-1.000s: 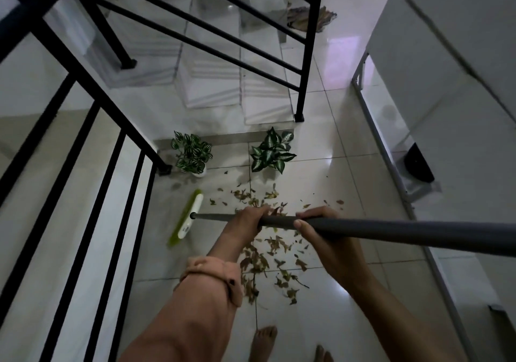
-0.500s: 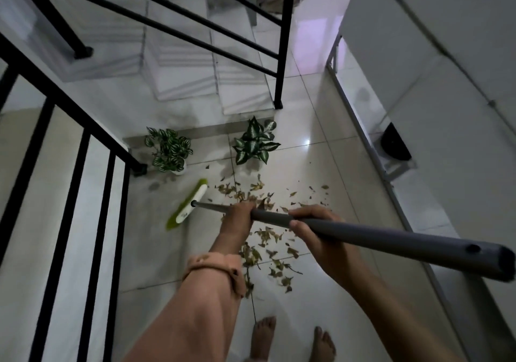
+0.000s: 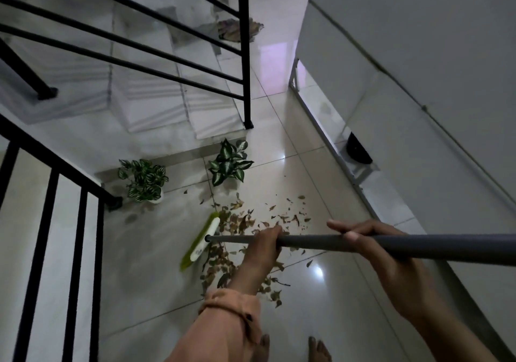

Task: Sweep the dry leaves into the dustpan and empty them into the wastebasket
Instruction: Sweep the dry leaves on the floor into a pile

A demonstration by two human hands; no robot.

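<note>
Dry brown leaves (image 3: 240,223) lie scattered on the glossy tiled floor in front of my bare feet. A broom with a green and white head (image 3: 201,240) rests on the floor at the left edge of the leaf pile. Its long grey handle (image 3: 315,242) runs to the right across the view. My left hand (image 3: 264,245) grips the handle close to the head. My right hand (image 3: 371,245) holds it further back, with the forefinger stretched out along the top. A dark object (image 3: 357,149) by the right wall may be the dustpan; I cannot tell.
Two small potted plants (image 3: 143,180) (image 3: 230,163) stand beyond the leaves at the foot of a white staircase. Black metal railings (image 3: 245,54) border the stairs and the left side (image 3: 81,250). A white wall runs along the right. A rag (image 3: 240,29) lies far back.
The broom head has slid right, from bare floor into the left edge of the leaf pile. My right hand has moved further right along the handle.
</note>
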